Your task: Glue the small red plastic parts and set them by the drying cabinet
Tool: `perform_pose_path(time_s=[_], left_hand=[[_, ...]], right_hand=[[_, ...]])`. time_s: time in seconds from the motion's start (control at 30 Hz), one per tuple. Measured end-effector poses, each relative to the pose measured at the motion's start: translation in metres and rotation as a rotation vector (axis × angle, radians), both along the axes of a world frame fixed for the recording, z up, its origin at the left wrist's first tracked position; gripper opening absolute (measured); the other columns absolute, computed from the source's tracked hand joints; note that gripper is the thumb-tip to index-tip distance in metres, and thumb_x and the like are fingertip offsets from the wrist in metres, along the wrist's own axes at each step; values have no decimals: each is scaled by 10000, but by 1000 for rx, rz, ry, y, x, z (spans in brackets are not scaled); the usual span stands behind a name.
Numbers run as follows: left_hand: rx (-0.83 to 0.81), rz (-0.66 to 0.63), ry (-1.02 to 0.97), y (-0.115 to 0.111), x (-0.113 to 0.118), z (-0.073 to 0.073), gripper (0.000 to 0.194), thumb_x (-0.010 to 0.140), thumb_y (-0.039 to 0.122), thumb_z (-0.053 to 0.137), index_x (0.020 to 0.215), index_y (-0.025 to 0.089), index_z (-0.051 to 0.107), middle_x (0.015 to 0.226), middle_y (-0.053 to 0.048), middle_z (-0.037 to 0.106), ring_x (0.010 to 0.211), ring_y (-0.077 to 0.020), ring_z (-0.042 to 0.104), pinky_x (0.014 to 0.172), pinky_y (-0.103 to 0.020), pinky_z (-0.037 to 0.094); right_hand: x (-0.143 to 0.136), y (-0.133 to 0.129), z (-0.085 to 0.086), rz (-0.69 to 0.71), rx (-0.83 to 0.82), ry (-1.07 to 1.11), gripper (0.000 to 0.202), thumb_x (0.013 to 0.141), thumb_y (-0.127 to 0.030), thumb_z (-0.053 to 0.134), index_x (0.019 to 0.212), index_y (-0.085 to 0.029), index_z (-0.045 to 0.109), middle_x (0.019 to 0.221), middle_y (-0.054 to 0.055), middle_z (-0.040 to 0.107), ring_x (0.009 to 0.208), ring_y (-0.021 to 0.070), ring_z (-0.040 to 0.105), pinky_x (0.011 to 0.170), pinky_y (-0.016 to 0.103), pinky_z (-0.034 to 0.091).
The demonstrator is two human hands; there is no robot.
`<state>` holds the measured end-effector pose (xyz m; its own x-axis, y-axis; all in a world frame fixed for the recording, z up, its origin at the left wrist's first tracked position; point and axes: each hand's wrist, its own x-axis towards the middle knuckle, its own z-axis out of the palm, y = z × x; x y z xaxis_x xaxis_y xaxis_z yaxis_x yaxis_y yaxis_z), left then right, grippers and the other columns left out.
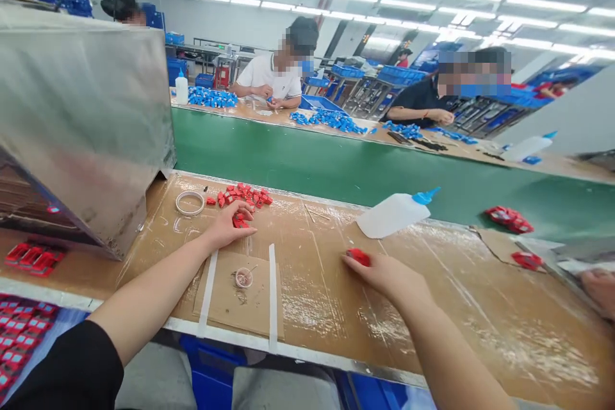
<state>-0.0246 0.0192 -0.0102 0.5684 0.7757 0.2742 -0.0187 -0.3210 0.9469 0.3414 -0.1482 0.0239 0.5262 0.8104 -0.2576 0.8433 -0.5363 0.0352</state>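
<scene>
My left hand (pixel 229 224) curls its fingers and thumb around a few small red plastic parts (pixel 240 221), low over the table beside a loose pile of similar red parts (pixel 245 193). Farther right, my right hand (pixel 384 272) is closed on a red plastic part (pixel 359 257), mostly covered by the fingers. Between and nearer than the hands, a cardboard sheet (pixel 259 314) is held down by white tape strips. On it stands a small round cup (pixel 243 278) with a thin stick in it.
A white squeeze bottle (pixel 394 215) with a blue nozzle lies beyond my right hand. A tape roll (pixel 189 203) sits near a metal housing (pixel 96 122) on the left. A green conveyor belt (pixel 298 152) runs behind. Another person's hand (pixel 599 288) is at far right; co-workers sit opposite.
</scene>
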Motion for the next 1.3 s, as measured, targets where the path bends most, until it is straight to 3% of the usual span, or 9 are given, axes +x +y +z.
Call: perform_pose_path(time_s=[0.13,0.23,0.3,0.43,0.63,0.83,1.03,1.17,1.3], left_hand=[[-284,-31,-58,0,9,-9,588,799,588,772,1153,165,569,971,-93,701,842,-188,693,752,-294,543],[-447,-53,-112,1,8,-9,635,854,719,633,1147,169,517,924,-80,685,650,-162,674,527,-229,484],[-395,-35,-111,2,5,-7,622,854,724,626,1115,171,514,856,-43,660,543,-119,599,451,-199,396],[-161,45,-45,5,-1,-3,528,795,634,742,916,146,580,775,-4,603,625,-93,514,588,-221,405],[-26,101,95,7,-2,0,397,782,464,745,996,167,590,915,-7,592,799,-138,522,787,-271,413],[91,61,220,0,3,1,460,753,308,749,1145,193,538,989,0,564,786,-127,520,787,-264,416],[42,58,207,0,4,6,380,713,371,815,931,160,587,884,5,621,790,-134,543,753,-250,418],[28,-61,299,-4,3,9,309,715,342,810,858,154,610,777,24,606,689,-109,511,656,-231,381],[97,-140,431,-7,2,10,246,735,291,779,872,171,614,760,44,611,691,-109,521,643,-226,366]], right_hand=[[29,-17,22,-74,282,-229,583,886,-675,578,1058,-127,674,1092,254,629,1020,456,607,789,539,520],[-27,4,29,176,574,152,601,906,-716,494,1082,-167,662,1024,162,659,930,362,631,783,444,518],[-83,27,26,384,556,548,579,992,-701,410,922,-183,659,858,94,647,792,283,623,701,359,486],[-163,63,5,792,422,840,629,1075,-633,403,650,-180,503,605,-3,464,574,173,459,575,287,315],[-175,59,-16,1081,379,987,571,1069,-561,514,658,-172,444,591,-32,386,553,137,356,573,278,259],[-178,55,-18,1164,367,1017,470,1098,-430,486,704,-179,435,642,-25,423,568,138,383,593,274,271],[-178,56,-21,1155,382,1159,494,1071,-405,512,651,-182,377,598,-38,351,529,125,316,538,278,224],[-170,60,-23,1002,514,1256,556,1046,-469,541,601,-185,368,571,-38,306,513,123,276,526,282,208],[-166,67,-31,679,823,1276,564,1001,-517,595,591,-192,384,568,-30,333,518,132,287,546,283,221]])
